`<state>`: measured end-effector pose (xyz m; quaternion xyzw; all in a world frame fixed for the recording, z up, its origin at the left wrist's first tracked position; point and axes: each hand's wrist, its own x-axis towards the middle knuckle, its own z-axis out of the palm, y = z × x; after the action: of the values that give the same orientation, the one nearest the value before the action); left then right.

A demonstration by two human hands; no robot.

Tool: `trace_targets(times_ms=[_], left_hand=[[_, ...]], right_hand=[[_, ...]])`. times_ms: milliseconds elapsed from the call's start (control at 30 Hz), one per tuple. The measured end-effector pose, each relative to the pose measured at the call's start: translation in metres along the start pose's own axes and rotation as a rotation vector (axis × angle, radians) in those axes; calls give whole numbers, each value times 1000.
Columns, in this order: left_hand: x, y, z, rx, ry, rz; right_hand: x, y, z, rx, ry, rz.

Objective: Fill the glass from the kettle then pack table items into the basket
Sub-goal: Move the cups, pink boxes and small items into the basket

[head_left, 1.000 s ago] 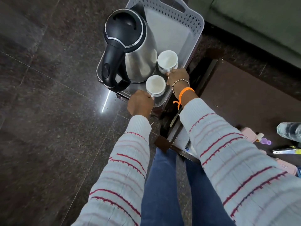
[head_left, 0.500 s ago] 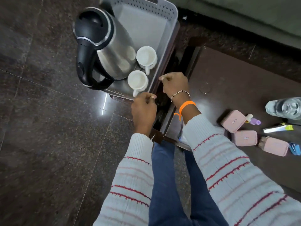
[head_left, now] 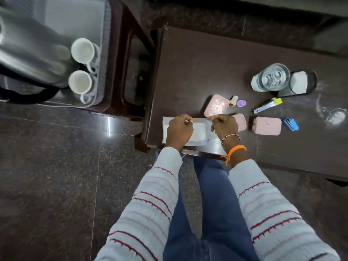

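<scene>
A grey basket (head_left: 75,16) stands on a dark stool at the upper left. It holds the steel kettle (head_left: 28,53) and two white cups (head_left: 82,50) (head_left: 80,81). On the brown table (head_left: 197,63) a glass of water (head_left: 271,78) stands at the far right. A flat white packet in clear plastic (head_left: 199,130) lies at the table's near left corner. My left hand (head_left: 179,129) and my right hand (head_left: 224,126) are both on it, fingers curled at its far edge as if pinching it.
Three pink boxes (head_left: 216,105) (head_left: 242,121) (head_left: 267,126), a nail clipper (head_left: 267,105), a blue stapler (head_left: 291,124), a small purple piece (head_left: 241,103) and a black round holder (head_left: 301,83) lie on the table. The dark stool's frame (head_left: 131,72) sits between basket and table.
Both hands let go of the cups in the basket and came back right to the packet on the table. The view swung right with them.
</scene>
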<state>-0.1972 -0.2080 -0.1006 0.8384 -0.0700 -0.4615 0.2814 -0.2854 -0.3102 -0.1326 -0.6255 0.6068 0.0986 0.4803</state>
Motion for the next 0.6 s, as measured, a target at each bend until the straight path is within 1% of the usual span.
trace_targets(times_ms=[100,167,267,367,433,467,533,600], left_hand=[[9,11,31,58,-65,1],[19,17,49,140,-83,26],[34,24,72,193,-60,13],[44,29,90,234,-32,8],[50,31,97,265,-49,24],[54,32,99,272,-66,27],[62,33,103,281,-112,6],[66,34,105,270,-125,-29]], right_hand=[[15,38,-21,49,35,69],[26,60,-33,69,86,172],[40,84,-44,160,103,338],[52,98,-48,359,68,480],[58,99,-47,485,14,509],[61,99,-46,501,-9,502],[69,98,-45,482,-39,494],[78,99,-45,442,-50,497]])
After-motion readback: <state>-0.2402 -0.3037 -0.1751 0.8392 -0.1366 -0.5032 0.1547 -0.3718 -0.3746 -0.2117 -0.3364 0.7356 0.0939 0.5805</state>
